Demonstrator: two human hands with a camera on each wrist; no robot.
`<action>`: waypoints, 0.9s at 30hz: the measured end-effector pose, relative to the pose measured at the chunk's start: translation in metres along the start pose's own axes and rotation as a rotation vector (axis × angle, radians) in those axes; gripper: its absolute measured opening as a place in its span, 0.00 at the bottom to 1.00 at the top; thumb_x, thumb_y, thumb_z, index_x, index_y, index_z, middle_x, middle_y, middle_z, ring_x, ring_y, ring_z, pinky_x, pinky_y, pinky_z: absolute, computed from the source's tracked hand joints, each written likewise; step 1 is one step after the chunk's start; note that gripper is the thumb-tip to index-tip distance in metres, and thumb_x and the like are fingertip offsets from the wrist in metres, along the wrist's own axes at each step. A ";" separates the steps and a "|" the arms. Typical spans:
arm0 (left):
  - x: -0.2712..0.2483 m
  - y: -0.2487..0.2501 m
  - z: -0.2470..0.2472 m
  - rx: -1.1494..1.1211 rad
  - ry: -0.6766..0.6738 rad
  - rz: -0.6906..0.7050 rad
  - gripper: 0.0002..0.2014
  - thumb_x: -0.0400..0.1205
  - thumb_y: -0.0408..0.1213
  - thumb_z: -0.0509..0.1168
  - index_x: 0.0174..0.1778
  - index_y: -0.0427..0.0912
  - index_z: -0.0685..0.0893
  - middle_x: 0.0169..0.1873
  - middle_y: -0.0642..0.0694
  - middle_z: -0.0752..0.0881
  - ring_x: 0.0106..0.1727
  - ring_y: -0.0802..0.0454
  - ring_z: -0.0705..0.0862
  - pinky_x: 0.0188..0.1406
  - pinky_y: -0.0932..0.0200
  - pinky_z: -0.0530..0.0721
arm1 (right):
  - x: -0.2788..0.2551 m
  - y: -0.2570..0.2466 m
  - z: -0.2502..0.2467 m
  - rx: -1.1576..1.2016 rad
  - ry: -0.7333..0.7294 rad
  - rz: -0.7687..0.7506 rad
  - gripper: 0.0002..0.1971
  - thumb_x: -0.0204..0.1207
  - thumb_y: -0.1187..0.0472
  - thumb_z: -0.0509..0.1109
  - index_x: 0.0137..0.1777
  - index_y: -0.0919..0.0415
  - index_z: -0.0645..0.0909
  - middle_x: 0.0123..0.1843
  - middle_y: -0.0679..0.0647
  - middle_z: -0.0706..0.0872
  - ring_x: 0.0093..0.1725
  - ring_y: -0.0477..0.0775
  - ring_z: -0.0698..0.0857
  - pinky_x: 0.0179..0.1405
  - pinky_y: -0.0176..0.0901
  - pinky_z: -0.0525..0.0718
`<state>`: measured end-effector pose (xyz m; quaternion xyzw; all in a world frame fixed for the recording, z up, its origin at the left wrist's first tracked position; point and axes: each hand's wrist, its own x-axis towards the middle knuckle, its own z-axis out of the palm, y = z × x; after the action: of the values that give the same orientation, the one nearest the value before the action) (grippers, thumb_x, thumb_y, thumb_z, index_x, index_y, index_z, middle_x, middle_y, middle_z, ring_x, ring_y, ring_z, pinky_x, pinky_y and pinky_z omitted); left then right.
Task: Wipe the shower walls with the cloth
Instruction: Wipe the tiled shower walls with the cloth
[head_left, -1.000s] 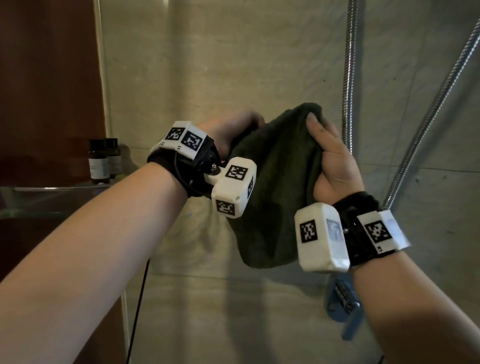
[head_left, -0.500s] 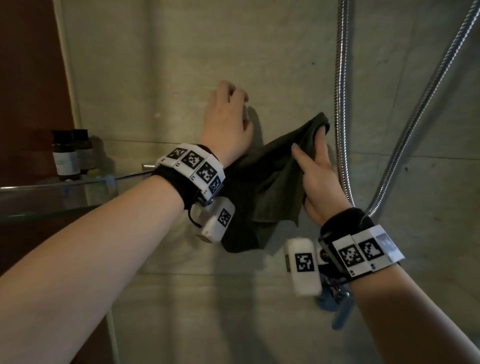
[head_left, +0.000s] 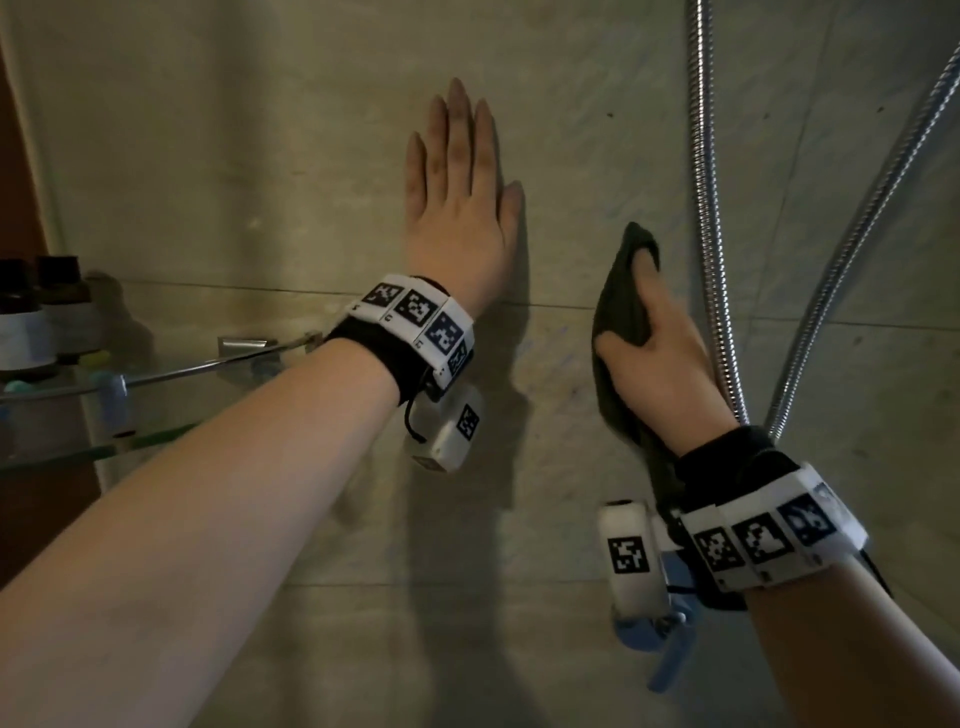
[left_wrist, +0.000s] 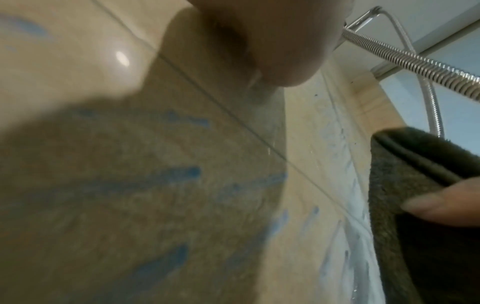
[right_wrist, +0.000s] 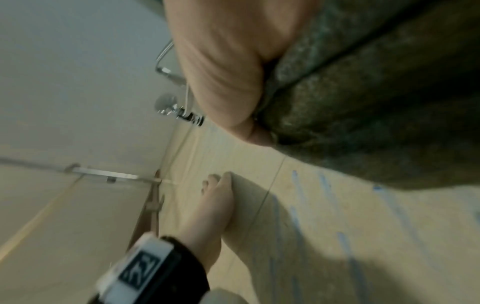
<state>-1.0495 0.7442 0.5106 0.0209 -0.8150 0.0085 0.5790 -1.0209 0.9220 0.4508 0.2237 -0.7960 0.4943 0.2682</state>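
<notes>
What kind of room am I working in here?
Most likely a tiled shower stall in a bathroom. Metal shower hoses hang down the tiled wall, and small toiletry bottles stand on a glass shelf. The right hand grips a dark cloth.

Quick count: two hands, the left hand and the right hand, and one dark cloth. Two metal shower hoses, one straight and one slanting. Two brown bottles at the left end of the one glass shelf, plus one wrist camera band per arm, so two.
</notes>
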 end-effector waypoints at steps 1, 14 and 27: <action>0.000 0.000 0.003 0.017 0.012 -0.002 0.30 0.88 0.48 0.41 0.84 0.35 0.46 0.83 0.35 0.46 0.84 0.40 0.44 0.81 0.47 0.37 | 0.002 -0.002 0.002 -0.099 -0.008 -0.054 0.38 0.78 0.66 0.66 0.84 0.45 0.55 0.74 0.56 0.73 0.67 0.57 0.76 0.55 0.33 0.72; 0.002 0.002 0.008 0.065 0.035 -0.004 0.31 0.88 0.48 0.40 0.83 0.34 0.44 0.83 0.35 0.44 0.84 0.40 0.42 0.81 0.45 0.36 | 0.032 -0.035 0.017 -0.755 -0.155 -0.014 0.40 0.79 0.67 0.61 0.84 0.42 0.46 0.62 0.59 0.67 0.53 0.63 0.76 0.45 0.49 0.71; 0.002 0.002 0.009 0.075 0.057 -0.017 0.31 0.88 0.48 0.40 0.83 0.34 0.44 0.83 0.35 0.45 0.84 0.40 0.43 0.81 0.46 0.36 | 0.043 -0.040 0.027 -0.847 -0.130 -0.005 0.38 0.81 0.63 0.59 0.85 0.48 0.42 0.67 0.66 0.72 0.63 0.68 0.78 0.45 0.51 0.68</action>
<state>-1.0586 0.7457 0.5098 0.0492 -0.7970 0.0349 0.6009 -1.0345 0.8774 0.4956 0.1266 -0.9434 0.1079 0.2870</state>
